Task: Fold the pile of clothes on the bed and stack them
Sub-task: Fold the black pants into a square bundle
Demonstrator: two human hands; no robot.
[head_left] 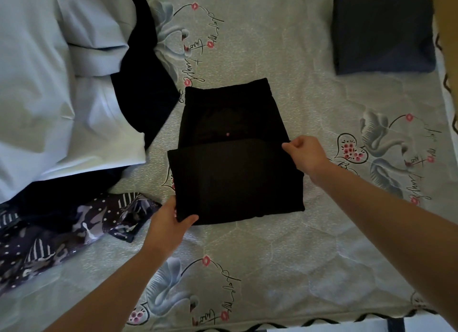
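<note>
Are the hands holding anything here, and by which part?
Both grip the black garment: left hand at its near-left corner, thumb on top; right hand pinches the folded flap's far-right corner.

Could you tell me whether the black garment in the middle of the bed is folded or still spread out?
Partly folded: the black garment's near part lies doubled over the rest, left hand and right hand gripping that flap.

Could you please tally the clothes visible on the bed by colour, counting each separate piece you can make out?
Black garment, held by the left hand and the right hand: 1
Grey-blue folded piece: 1
Light blue piece: 1
Dark navy piece: 1
Patterned piece: 1
Total: 5
</note>
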